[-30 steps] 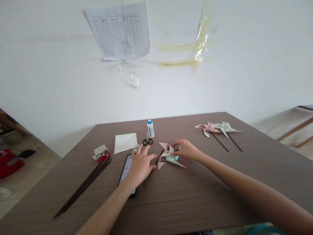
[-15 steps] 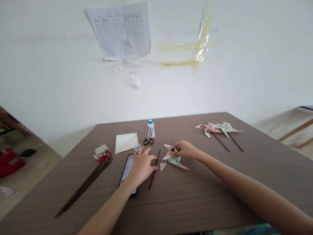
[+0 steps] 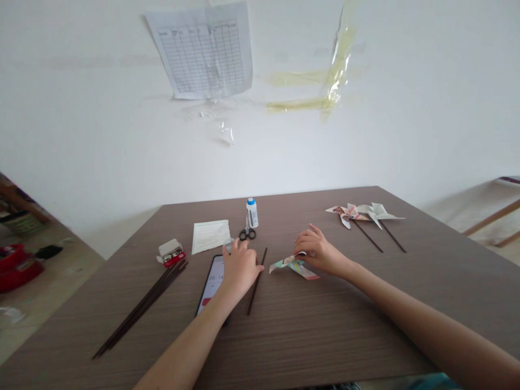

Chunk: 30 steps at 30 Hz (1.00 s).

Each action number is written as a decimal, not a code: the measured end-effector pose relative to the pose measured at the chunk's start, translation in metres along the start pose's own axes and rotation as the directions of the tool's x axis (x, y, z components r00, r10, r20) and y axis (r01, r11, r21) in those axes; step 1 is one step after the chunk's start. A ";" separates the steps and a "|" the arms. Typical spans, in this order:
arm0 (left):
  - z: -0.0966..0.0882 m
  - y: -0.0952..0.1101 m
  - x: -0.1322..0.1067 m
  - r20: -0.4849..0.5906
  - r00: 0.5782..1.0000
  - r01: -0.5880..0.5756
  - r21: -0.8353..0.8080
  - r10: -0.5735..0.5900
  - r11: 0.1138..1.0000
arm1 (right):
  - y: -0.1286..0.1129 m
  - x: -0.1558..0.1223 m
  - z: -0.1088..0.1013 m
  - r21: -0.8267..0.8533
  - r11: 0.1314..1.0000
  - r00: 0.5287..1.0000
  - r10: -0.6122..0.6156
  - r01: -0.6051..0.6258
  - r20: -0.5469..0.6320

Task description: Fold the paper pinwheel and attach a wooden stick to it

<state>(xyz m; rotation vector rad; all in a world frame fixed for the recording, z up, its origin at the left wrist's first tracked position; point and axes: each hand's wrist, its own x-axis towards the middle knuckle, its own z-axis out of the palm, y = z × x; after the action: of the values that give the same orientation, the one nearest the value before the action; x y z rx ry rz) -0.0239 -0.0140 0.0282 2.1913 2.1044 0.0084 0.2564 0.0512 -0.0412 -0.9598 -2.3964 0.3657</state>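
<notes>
My right hand (image 3: 320,252) pinches an unattached paper pinwheel (image 3: 299,269) by its upper edge, just above the tabletop. The pinwheel is patterned in pale colours, with curled, pointed blades. My left hand (image 3: 240,271) reaches forward over the right side of a phone (image 3: 210,284), fingers a little apart. Its fingertips are by a small clear plastic dish (image 3: 228,246), mostly hidden behind them. A short dark stick (image 3: 255,295) lies between the two hands, close to my left thumb.
Black-handled scissors (image 3: 247,234) lie before a white bottle (image 3: 252,214) with a blue cap. Left are a white sheet (image 3: 210,236), an open red-and-white box (image 3: 171,253) of small metal pieces and a bundle of dark sticks (image 3: 142,309). Two pinwheels on sticks (image 3: 351,214) lie back right.
My right hand has shifted slightly right, tilting the pinwheel so its upper blade no longer stands up. My left hand has moved forward a little, toward the clear dish.
</notes>
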 end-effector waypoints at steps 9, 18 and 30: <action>-0.002 0.006 0.001 0.046 0.999 -0.013 -0.020 0.014 1.000 | 0.001 0.001 -0.006 0.038 0.999 0.999 -0.039 0.038 0.015; 0.002 0.013 0.004 0.075 0.997 0.017 -0.037 -0.014 0.999 | 0.002 -0.009 -0.008 -0.091 0.970 0.973 -0.228 0.225 -0.031; 0.002 0.017 0.001 0.031 0.999 0.017 -0.086 -0.014 0.996 | 0.013 -0.011 0.002 -0.161 0.923 0.920 -0.370 0.348 -0.133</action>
<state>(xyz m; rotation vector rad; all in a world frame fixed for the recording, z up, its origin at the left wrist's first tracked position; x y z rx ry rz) -0.0071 -0.0142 0.0277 2.1133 2.0645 0.0636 0.2698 0.0527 -0.0524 -0.5566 -2.4046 -0.0116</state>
